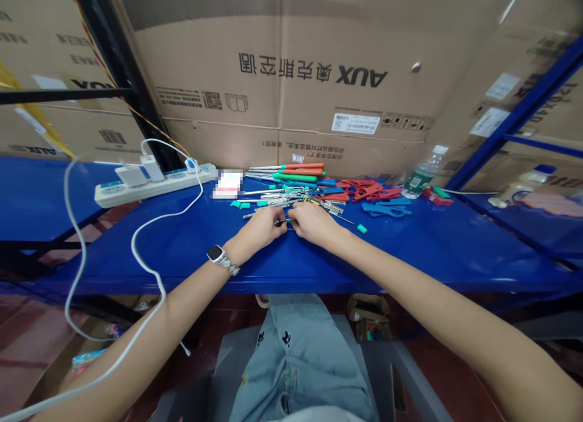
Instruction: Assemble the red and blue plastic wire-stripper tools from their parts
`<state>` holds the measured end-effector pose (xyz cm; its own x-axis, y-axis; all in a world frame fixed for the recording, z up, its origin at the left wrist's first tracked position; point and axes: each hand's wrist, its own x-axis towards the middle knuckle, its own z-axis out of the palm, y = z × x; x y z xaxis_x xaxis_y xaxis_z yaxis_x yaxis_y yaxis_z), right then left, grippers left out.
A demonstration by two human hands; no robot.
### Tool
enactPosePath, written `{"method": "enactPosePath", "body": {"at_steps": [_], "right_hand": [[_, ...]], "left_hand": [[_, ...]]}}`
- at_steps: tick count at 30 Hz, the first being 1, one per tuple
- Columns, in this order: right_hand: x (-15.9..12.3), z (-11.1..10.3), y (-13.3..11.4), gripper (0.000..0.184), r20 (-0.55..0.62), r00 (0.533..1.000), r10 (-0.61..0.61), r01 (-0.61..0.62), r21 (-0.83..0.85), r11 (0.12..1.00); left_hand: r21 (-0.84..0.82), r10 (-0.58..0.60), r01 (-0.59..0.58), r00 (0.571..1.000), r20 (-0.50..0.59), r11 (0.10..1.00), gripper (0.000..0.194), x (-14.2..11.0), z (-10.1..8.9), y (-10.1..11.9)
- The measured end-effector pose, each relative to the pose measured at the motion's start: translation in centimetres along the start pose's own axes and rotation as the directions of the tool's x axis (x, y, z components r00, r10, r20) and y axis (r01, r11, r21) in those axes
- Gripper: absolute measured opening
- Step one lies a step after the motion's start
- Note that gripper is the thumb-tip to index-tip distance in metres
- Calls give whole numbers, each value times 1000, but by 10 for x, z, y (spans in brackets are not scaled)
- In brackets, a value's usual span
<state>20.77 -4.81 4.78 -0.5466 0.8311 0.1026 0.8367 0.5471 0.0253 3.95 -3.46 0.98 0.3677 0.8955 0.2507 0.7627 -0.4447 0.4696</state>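
Observation:
My left hand [265,224], with a watch [217,254] on its wrist, is closed in a pinch over the blue table. Close beside it, my right hand [313,223] is closed too, its fingertips almost meeting the left ones. A small, partly green item shows between the fingers; most of it is hidden, and I cannot make out its kind. Just beyond lies a heap of thin metal rods [277,198]. Behind them rest screwdriver-like tools with orange handles [304,167] and green handles [296,178]. Small green pieces [361,229] lie scattered around.
Red plastic pieces [364,190] and blue plastic pieces [387,207] lie right of the heap, near a bottle [423,174]. At left stands a white power strip [155,186], its cable [136,246] hanging over the table's edge. A large cardboard box [310,21] stands behind.

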Motion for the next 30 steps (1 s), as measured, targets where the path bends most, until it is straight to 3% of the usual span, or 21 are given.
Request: {"method": "enactPosePath", "body": {"at_steps": [9, 17, 22, 30], "right_hand": [[-13, 28, 8, 19, -190, 977, 97, -51, 233, 971], [-13, 29, 5, 14, -214, 965, 149, -82, 294, 952], [-14, 29, 5, 15, -193, 974, 118, -72, 228, 971], [-10, 24, 4, 17, -153, 981, 115, -86, 184, 979]], "left_hand": [[24, 112, -112, 993, -32, 993, 20, -2, -6, -12], [71, 106, -102, 992, -64, 992, 22, -1, -2, -10], [66, 94, -91, 995, -44, 994, 21, -1, -5, -7], [30, -8, 9, 1000, -24, 1000, 18, -7, -5, 5]]}}
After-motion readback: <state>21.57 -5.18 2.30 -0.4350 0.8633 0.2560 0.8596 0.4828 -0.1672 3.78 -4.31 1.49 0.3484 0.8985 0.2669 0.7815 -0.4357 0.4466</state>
